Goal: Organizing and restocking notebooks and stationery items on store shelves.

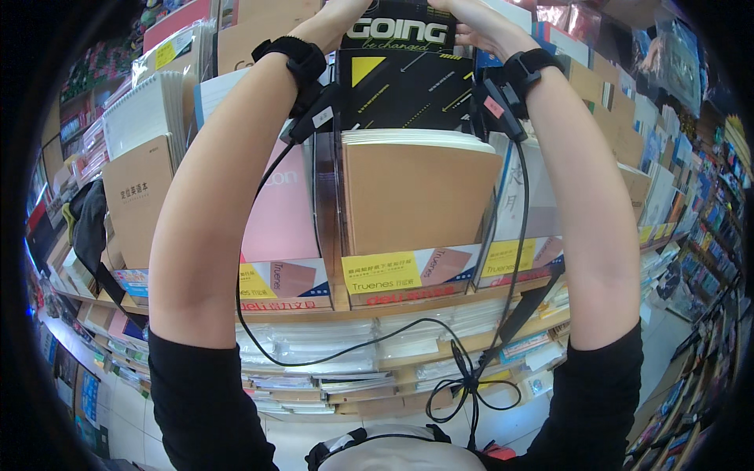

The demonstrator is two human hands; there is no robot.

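Note:
At the top of the head view, a black notebook (403,35) with large pale lettering stands between my hands. My right hand (484,28) is at its right side, thumb over the upper edge and fingers along the side. My left hand (347,13) meets its left side; the top of the picture cuts off those fingers, so their grip is hidden. Just below is a black cover (406,88) with a yellow triangle and slanted stripes. In front of that, a stack of brown kraft notebooks (418,197) leans upright in a shelf slot.
Pink notebooks (283,206) fill the slot to the left, pale notebooks (533,188) the one to the right. Printed card strips (412,274) front the slots. A bundled black cable (468,382) hangs from my wrist straps over lower shelves of wrapped paper goods (318,344).

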